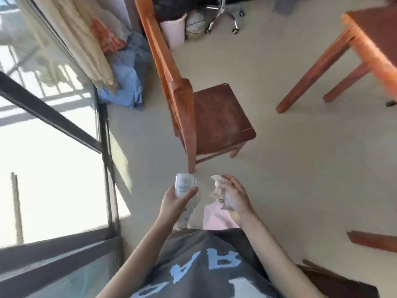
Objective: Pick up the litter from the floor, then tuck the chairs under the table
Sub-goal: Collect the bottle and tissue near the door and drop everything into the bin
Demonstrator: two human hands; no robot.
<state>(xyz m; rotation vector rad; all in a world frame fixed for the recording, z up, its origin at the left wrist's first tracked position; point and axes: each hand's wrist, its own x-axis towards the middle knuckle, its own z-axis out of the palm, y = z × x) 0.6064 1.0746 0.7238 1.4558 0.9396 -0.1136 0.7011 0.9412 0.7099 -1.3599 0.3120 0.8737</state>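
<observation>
My left hand point(174, 198) grips a white plastic tube point(183, 186) with small print on it, held upright in front of my chest. My right hand point(233, 195) holds a crumpled wad of white paper point(221, 190). The two hands are close together above the pale floor. A wooden chair point(217, 117) stands just ahead of them, pulled out from the wooden table point(369, 39) at the upper right, with open floor between chair and table.
A glass sliding door point(53, 147) runs along the left. Curtains and a blue cloth pile point(126, 78) lie by it. A pink bin point(174, 31) and an office chair base point(223, 16) stand at the back. Another wooden piece point(373, 241) shows at the right.
</observation>
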